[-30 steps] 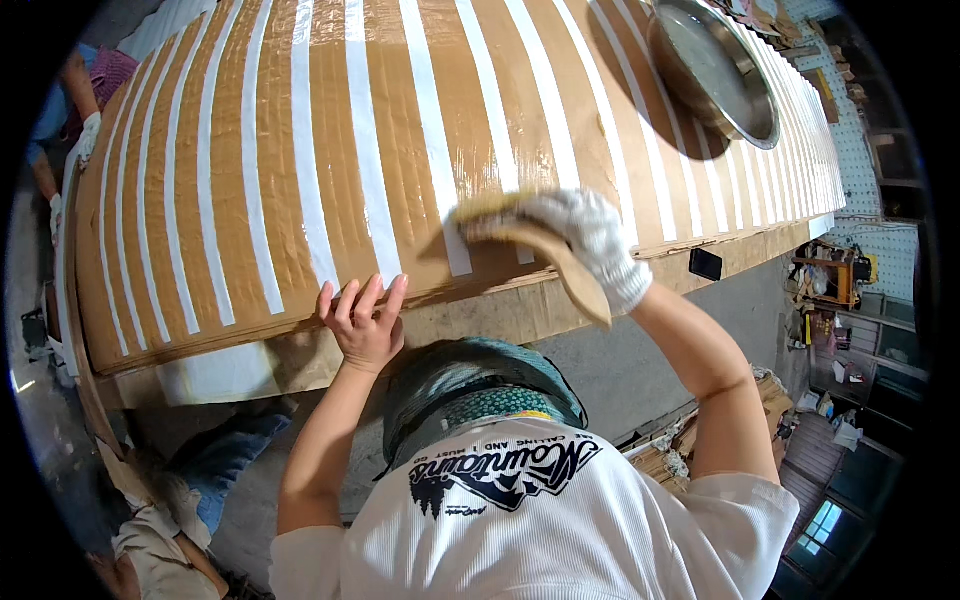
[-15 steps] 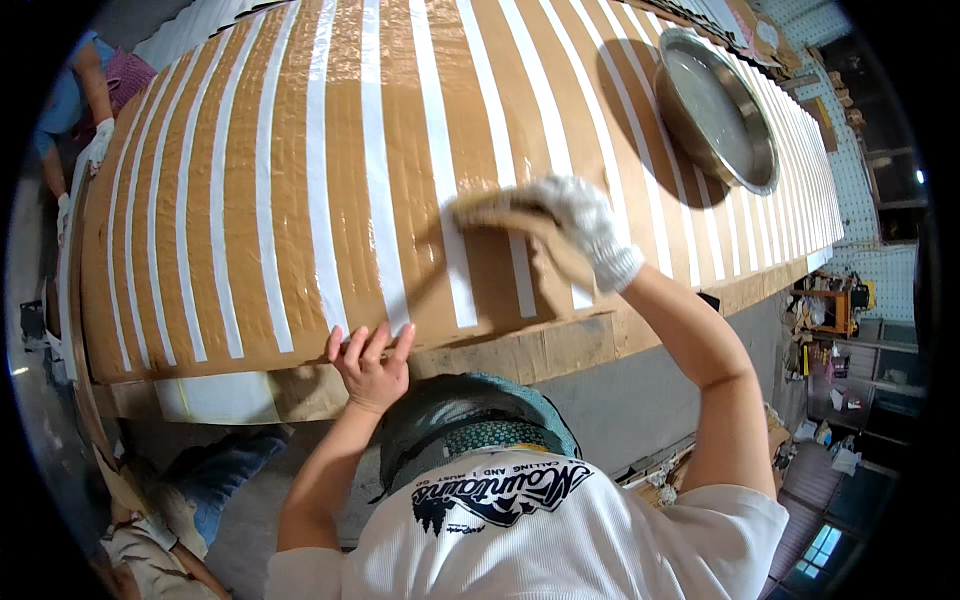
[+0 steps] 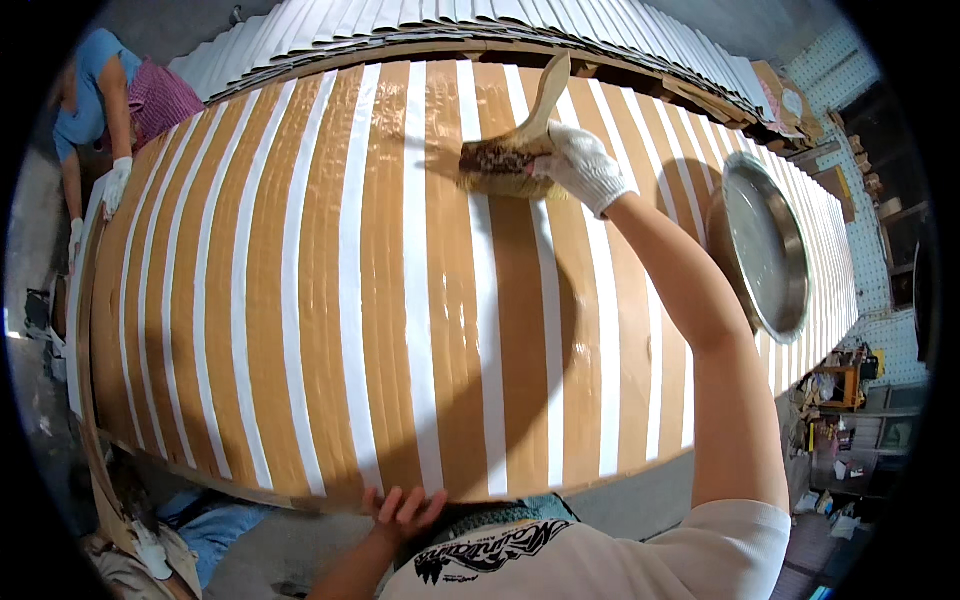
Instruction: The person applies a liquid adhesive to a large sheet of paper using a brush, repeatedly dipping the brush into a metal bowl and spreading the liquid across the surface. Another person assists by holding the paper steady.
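My right hand (image 3: 582,172), in a white knit glove, is closed around a wide flat brush (image 3: 497,168) with a curved wooden handle and dark, wet-looking bristle roots. Its bristles meet the far half of a long surface of brown strips (image 3: 580,430) divided by white stripes. Wet, shiny patches show on the brown around the brush. Bare and with its fingers a little apart, my left hand (image 3: 408,512) rests on the near edge of that surface. To the right of my right arm, a round metal basin (image 3: 738,285) holds a cloudy liquid.
Stacked white corrugated sheets (image 3: 440,22) lie beyond the far edge. At the left end stands another person (image 3: 95,90) in blue, a white-gloved hand (image 3: 117,187) at the surface's edge. Another person's gloved hand (image 3: 150,552) shows at lower left. A wooden stand (image 3: 848,385) is at far right.
My right hand has carried the brush from the near half toward the far edge. My left hand stays on the near edge. The whole view has shifted, showing more of the far side.
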### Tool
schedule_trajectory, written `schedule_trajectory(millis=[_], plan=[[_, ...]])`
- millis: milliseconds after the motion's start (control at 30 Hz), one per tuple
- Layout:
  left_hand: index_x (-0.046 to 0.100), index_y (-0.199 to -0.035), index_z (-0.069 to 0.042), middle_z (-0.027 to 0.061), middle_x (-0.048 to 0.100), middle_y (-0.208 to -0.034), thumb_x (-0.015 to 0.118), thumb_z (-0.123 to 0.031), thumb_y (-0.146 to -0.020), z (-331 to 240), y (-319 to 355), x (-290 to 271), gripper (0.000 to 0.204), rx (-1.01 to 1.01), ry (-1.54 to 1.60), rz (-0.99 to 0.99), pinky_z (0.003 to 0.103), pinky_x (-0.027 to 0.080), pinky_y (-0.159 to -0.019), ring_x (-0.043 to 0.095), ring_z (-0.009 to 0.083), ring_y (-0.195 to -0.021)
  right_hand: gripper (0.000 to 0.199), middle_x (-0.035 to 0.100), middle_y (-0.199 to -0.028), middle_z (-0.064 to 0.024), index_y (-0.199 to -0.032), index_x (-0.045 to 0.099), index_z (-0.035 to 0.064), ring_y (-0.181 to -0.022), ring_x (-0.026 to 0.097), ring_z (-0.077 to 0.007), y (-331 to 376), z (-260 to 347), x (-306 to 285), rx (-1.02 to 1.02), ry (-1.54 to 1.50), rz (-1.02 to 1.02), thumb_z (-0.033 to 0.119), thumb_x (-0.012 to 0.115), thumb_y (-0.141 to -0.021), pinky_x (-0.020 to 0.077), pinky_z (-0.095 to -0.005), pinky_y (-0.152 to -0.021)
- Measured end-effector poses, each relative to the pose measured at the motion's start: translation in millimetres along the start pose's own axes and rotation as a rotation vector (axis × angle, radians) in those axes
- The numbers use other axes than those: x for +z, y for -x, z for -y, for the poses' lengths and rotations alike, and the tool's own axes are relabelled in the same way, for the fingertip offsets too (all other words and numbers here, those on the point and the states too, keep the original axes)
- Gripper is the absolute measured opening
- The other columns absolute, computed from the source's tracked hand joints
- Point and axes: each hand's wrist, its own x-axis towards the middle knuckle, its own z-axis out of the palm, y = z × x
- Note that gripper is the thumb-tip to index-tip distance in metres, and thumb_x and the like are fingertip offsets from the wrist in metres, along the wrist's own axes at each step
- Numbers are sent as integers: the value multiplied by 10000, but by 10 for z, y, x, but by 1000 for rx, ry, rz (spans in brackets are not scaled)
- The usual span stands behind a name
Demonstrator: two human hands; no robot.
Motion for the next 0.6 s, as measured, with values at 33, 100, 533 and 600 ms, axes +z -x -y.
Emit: schedule_trajectory(millis=[33, 100, 533, 600], plan=[[582, -1265, -396, -1, 455, -1195, 713, -391, -888, -29, -19, -26, 399, -22, -3, -6, 610, 285, -1122, 394, 265, -1204, 328, 717, -1064, -137, -1144, 656, 94, -1002, 691, -305, -237, -76, 30, 42, -26, -11, 189, 765, -849, 549, -399, -880], [525, -1359, -409, 10, 447, -1277, 676, -468, -909, 2, -16, -192, 479, 1, -35, 143, 597, 292, -1112, 374, 267, -1265, 385, 715, -1083, -137, -1196, 639, 111, -1030, 686, -309, -679, -224, 63, 96, 0, -57, 180, 770, -841, 545, -401, -894], [597, -1372, -283, 129, 507, -1388, 621, -512, -945, -17, 128, 122, 485, 76, -95, 89, 556, 422, -1029, 484, 345, -1281, 371, 692, -1106, -152, -1178, 618, 122, -1079, 645, -338, -2016, -363, 37, 44, 148, -443, 198, 770, -848, 509, -430, -916], [595, -1373, -285, 125, 506, -1386, 622, -515, -943, -25, 119, 131, 489, 65, -99, 91, 554, 420, -1029, 482, 341, -1280, 382, 722, -1082, -139, -1198, 657, 93, -1030, 674, -304, -2037, -217, -150, 23, 50, -407, 183, 776, -846, 518, -394, -901]])
